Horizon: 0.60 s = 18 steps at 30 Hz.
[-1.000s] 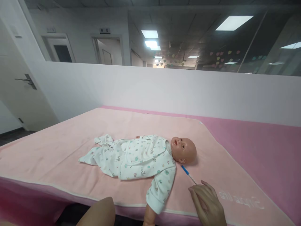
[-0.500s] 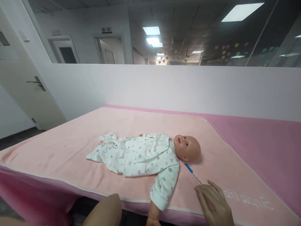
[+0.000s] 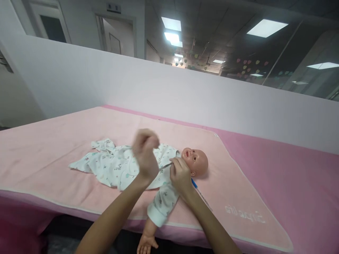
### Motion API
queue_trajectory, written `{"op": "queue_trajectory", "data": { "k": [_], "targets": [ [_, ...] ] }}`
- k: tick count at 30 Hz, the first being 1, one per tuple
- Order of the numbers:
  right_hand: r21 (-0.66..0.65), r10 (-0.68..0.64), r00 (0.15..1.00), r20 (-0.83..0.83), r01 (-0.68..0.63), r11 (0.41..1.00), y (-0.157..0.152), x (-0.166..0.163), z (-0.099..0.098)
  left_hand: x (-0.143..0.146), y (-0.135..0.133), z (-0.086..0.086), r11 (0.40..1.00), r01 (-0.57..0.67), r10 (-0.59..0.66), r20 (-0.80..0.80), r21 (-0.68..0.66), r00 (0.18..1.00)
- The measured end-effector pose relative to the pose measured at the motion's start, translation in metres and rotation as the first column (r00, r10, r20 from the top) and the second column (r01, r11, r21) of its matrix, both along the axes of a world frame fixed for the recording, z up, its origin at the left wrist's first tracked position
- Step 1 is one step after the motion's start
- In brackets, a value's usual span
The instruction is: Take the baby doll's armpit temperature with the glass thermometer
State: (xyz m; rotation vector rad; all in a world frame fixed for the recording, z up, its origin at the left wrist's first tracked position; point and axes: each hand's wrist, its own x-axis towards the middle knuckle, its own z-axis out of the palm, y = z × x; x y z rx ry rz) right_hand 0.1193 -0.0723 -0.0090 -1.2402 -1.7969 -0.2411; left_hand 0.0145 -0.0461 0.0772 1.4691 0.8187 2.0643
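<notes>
A baby doll [image 3: 199, 163] lies on its back on the pink sheet, head to the right, dressed in a white printed romper [image 3: 106, 169]. My right hand [image 3: 180, 173] is at the doll's neck, its fingers pinched on the edge of the romper's front flap. Over the doll's chest my left hand [image 3: 146, 151] is raised and smeared by motion; its fingers look curled, but whether they grip anything is hidden. A thin, clear stick with a blue end, like a thermometer [image 3: 194, 183], lies beside the head, partly behind my right wrist.
The pink sheet [image 3: 238, 190] covers a bed with a darker pink cover [image 3: 291, 173] at the right. A white wall [image 3: 159, 88] with a window above stands behind. The doll's bare hand [image 3: 147, 244] hangs over the front edge.
My right hand has left the thermometer-like stick and moved left onto the romper near the neck. My left hand has risen into view over the doll's chest. The camera view has tilted.
</notes>
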Motion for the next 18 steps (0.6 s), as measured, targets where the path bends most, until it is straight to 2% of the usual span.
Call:
{"op": "queue_trajectory", "data": {
  "k": [2,3,4,5,6,8,13,18],
  "targets": [
    [0.019,-0.047,0.999,-0.001,0.047,0.999,0.018,-0.006,-0.005,-0.006,0.019,-0.01,0.982,0.122,-0.156,-0.259,-0.145,0.953],
    [0.026,-0.071,0.997,-0.013,0.071,0.997,0.024,-0.008,-0.009,-0.007,0.031,-0.017,0.955,0.169,-0.257,-0.399,-0.244,0.88],
    [0.029,-0.088,0.996,-0.036,0.089,0.996,0.026,-0.009,-0.012,-0.007,0.043,-0.025,0.917,0.198,-0.364,-0.526,-0.345,0.769],
    [0.028,-0.096,0.993,-0.065,0.098,0.995,0.027,-0.011,-0.015,-0.008,0.053,-0.033,0.875,0.219,-0.462,-0.607,-0.433,0.647],
    [0.026,-0.095,0.991,-0.097,0.098,0.995,0.026,-0.012,-0.018,-0.009,0.061,-0.04,0.843,0.228,-0.521,-0.636,-0.487,0.569],
    [0.022,-0.078,0.982,-0.169,0.083,0.996,0.022,-0.013,-0.02,-0.013,0.069,-0.051,0.804,0.278,-0.591,-0.655,-0.526,0.472],
    [0.053,-0.044,0.945,-0.324,0.064,0.997,0.014,-0.013,-0.02,-0.023,0.065,-0.057,0.718,0.397,-0.695,-0.604,-0.571,0.389],
    [0.096,-0.019,0.914,-0.405,0.064,0.993,0.011,-0.013,-0.019,-0.026,0.062,-0.053,0.633,0.49,-0.774,-0.498,-0.599,0.391]
  ]
}}
